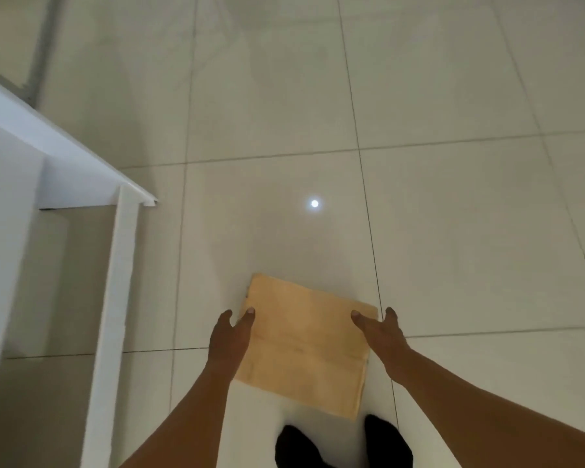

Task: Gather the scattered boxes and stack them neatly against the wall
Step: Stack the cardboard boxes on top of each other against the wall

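Observation:
A flat brown cardboard box (304,339) is held level in front of me, above the pale tiled floor. My left hand (230,342) grips its left edge, thumb lying on the top face and the fingers hidden down the side. My right hand (382,336) grips the right edge the same way, thumb on top. The box's underside and near edge are partly hidden. No other box is in view.
A white table (65,153) with a white leg (115,298) stands close on my left, its corner jutting toward the middle. My dark-clad feet (294,447) are just below the box. Glossy tiles stretch ahead and to the right, with a lamp reflection (314,203).

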